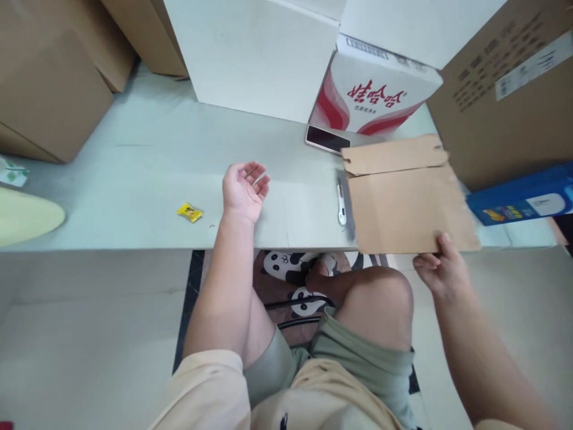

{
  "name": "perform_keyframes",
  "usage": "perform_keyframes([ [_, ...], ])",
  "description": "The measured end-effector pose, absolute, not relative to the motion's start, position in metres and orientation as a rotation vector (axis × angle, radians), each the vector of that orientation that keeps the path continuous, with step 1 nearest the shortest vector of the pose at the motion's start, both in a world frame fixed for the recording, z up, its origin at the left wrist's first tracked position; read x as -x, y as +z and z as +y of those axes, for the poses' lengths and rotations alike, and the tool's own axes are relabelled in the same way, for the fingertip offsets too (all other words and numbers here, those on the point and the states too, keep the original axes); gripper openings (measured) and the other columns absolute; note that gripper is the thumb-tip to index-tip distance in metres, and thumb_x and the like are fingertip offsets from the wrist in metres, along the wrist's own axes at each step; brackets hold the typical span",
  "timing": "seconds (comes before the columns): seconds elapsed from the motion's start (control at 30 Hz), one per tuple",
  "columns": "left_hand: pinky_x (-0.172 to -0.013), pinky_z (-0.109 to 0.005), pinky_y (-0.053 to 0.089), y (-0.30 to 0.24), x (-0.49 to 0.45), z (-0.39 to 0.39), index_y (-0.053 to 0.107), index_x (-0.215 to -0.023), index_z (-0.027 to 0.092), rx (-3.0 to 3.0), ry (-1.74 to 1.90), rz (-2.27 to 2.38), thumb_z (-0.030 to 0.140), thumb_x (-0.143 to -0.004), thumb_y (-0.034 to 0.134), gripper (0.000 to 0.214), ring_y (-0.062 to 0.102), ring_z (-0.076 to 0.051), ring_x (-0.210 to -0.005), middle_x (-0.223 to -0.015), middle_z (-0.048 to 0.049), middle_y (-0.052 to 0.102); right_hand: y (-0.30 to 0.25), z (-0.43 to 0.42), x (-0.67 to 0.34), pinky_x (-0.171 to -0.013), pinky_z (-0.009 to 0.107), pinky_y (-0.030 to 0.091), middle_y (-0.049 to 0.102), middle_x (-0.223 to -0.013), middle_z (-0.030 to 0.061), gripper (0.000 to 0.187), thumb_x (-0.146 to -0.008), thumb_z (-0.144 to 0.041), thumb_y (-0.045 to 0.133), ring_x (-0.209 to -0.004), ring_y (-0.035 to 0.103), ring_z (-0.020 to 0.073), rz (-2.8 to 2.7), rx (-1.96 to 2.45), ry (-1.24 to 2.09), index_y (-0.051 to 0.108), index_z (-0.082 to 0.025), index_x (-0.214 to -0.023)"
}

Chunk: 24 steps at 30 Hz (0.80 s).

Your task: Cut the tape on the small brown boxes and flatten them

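My right hand (441, 269) pinches the near edge of a flat piece of brown cardboard (409, 203), thumb on top and fingers beneath. The sheet is creased near its far side, and its near edge reaches the table's front edge. Palm up, my left hand (246, 190) rests on or just over the table, with loosely curled fingers apart and nothing in them. To its left lies a small yellow wrapped packet (190, 212). A white utility knife (341, 204) lies just left of the cardboard. Beyond that is a phone (328, 139), face up with a dark screen.
A white-and-red carton (373, 95) and a large white box (259, 60) stand at the back of the pale table (134, 179). Brown boxes (54, 89) fill the left corner. On the right are a big brown carton (505, 83) and a blue box (523, 196).
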<state>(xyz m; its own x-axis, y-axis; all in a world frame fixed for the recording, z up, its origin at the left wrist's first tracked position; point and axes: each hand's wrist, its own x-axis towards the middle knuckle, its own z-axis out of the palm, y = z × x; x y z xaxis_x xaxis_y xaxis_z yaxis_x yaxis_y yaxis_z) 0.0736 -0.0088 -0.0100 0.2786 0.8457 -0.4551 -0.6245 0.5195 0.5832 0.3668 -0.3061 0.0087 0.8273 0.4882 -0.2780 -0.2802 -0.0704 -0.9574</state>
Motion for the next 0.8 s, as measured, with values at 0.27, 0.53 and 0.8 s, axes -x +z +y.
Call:
perform_keyframes([
  [0.27,-0.044,-0.019,0.043,-0.006,-0.081,-0.007,0.063,-0.066,0.019,-0.289,1.001,0.845,0.033,-0.081,0.053,0.022,0.054,-0.008,-0.047,-0.062,-0.0008,0.060,0.040,-0.262,-0.469,-0.031,0.019,0.033,0.046,-0.058,-0.0091,0.039,-0.066,-0.036,0.085,-0.045,0.039,0.0063,-0.303,1.673,0.178,0.047,-0.031,-0.072],
  [0.53,-0.041,-0.019,0.039,-0.005,-0.089,-0.003,0.060,-0.066,0.018,-0.291,0.998,0.852,0.033,-0.079,0.055,0.020,0.049,-0.008,-0.044,-0.058,0.0006,0.055,0.045,-0.182,-0.513,-0.047,0.025,0.048,0.071,-0.090,0.0019,0.018,-0.080,-0.030,0.073,-0.065,0.061,0.0113,-0.305,1.932,0.403,0.055,-0.028,-0.079],
  [0.8,-0.041,-0.017,0.037,-0.001,-0.079,-0.005,0.057,-0.068,0.019,-0.244,1.021,0.813,0.021,-0.069,0.057,0.002,0.048,-0.006,-0.043,-0.057,0.0046,0.053,0.023,-0.169,-0.436,-0.049,0.017,0.048,0.070,-0.119,0.0062,0.004,-0.084,-0.021,0.064,-0.064,0.065,0.0062,-0.452,2.133,0.649,0.066,-0.021,-0.087],
])
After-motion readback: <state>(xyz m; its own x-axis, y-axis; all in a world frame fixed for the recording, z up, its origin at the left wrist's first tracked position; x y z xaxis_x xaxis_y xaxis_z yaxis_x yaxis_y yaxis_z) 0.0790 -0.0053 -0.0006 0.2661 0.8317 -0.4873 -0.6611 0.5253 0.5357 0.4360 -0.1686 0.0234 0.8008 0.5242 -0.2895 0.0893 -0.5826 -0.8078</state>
